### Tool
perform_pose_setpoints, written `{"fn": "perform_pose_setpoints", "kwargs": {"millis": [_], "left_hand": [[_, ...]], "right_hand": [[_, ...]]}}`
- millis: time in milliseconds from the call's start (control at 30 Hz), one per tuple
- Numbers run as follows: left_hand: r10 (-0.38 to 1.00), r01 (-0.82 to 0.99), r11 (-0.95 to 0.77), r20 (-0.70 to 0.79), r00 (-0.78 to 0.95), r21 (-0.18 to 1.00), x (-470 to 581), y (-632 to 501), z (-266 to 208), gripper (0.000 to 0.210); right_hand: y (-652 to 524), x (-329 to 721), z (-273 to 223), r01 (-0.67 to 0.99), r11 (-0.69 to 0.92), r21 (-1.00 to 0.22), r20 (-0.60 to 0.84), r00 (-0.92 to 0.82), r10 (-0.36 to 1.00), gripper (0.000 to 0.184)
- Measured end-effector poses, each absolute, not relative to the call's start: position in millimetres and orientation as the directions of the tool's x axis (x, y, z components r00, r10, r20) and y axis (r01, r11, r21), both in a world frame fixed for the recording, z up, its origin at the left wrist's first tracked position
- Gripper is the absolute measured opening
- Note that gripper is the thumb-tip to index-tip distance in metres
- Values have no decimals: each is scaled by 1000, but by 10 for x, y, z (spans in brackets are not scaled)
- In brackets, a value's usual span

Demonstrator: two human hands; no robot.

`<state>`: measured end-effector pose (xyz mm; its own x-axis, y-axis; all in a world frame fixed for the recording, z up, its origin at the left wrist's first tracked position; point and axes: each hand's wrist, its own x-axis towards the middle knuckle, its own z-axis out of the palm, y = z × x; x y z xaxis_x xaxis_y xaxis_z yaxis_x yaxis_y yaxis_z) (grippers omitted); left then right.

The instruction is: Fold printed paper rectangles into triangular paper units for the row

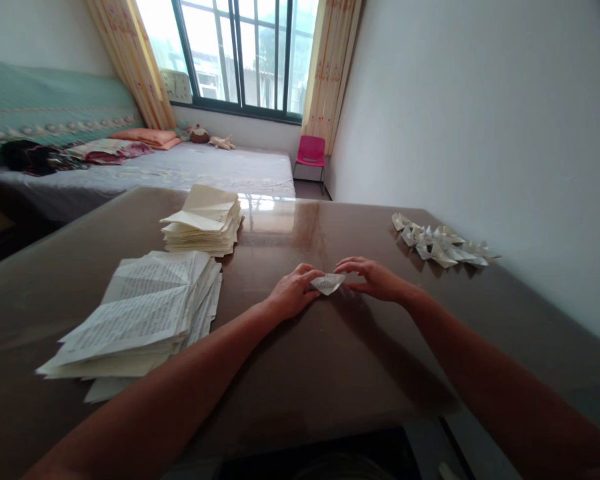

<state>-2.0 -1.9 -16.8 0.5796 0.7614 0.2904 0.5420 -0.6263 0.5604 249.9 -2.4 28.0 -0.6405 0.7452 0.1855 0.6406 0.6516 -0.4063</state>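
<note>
A small folded piece of printed paper (329, 284), roughly triangular with a point toward me, is at the middle of the table. My left hand (294, 292) grips its left end between the fingers and thumb. At the paper's right corner is my right hand (373, 279), its fingers and thumb apart around the tip; whether a fingertip touches it I cannot tell. Several folded paper boats (443, 247) lie grouped at the table's right side. To the left are a stack of printed sheets (145, 300) with crease lines and, behind it, a stack of cream sheets (203, 223).
The glossy brown table (280, 373) reflects the window (240, 53). Past its far edge stand a bed (220, 167) and a pink chair (311, 152). A white wall (470, 113) runs along the right. Something dark (320, 460) sits below the near edge.
</note>
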Motion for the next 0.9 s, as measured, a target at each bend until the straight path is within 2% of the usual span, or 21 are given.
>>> {"fn": "perform_pose_setpoints", "kwargs": {"millis": [167,333,500,633,767,900], "left_hand": [[767,548,-623,298,569,557,-19,-19,-180,40],[765,546,-619,275,583,564,-19,-16,-178,40],[759,544,-627,281,587,558,-20,-13,-179,37],[766,551,-617,268,584,562,-21,-8,-184,37],[776,566,-604,256,576,561,-21,-3,-195,38],[772,566,-611,258,581,553,-23,-5,-200,38]], "right_hand": [[24,2519,236,632,553,-543,139,-581,802,16],[-5,2505,227,604,558,-569,177,-573,801,19],[-29,2506,206,619,600,-507,157,-618,771,26],[4,2528,153,681,584,-441,131,-595,793,23],[26,2530,107,675,630,-383,172,-618,767,21],[-2,2526,131,707,594,-382,156,-584,796,21]]}}
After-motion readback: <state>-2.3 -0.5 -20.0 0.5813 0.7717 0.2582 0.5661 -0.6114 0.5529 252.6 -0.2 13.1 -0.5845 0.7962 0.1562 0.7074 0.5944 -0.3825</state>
